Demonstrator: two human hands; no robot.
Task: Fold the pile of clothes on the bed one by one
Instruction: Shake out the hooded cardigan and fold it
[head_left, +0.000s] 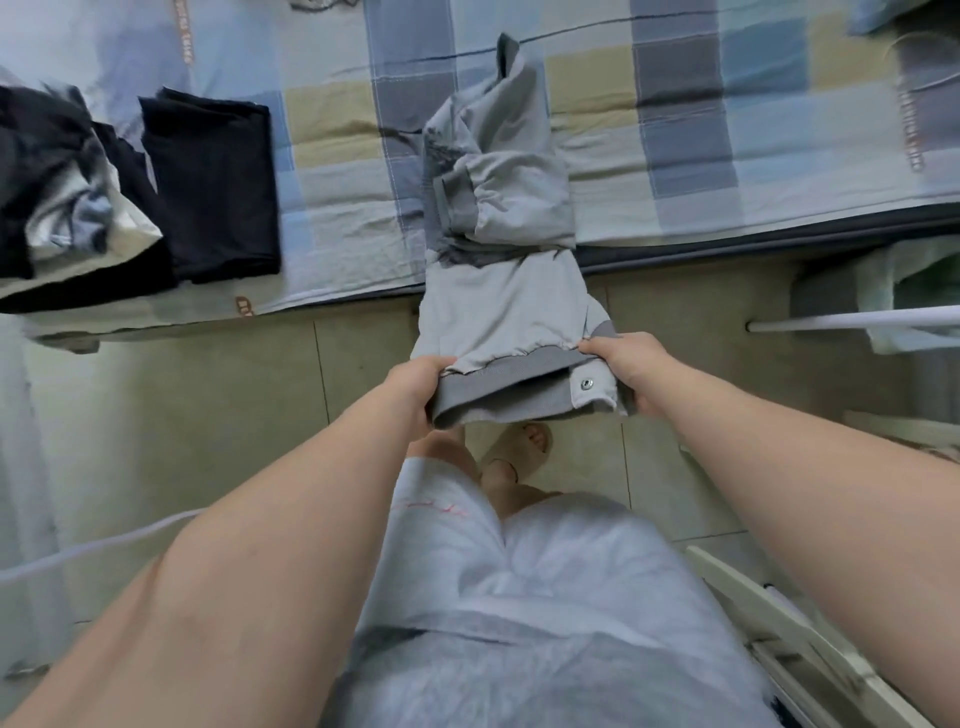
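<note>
1 head cam, wide-angle, faces down & fwd at bed (675, 208) edge & floor (182, 415), close; edges seem warped.

Light grey shorts (545, 597), small red stitching (441, 506), pale open-toed slipper (524, 449)

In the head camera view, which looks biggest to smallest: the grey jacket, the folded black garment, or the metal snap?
Largest: grey jacket, clearly.
Then: folded black garment.
Smallest: metal snap on the jacket's hem.
</note>
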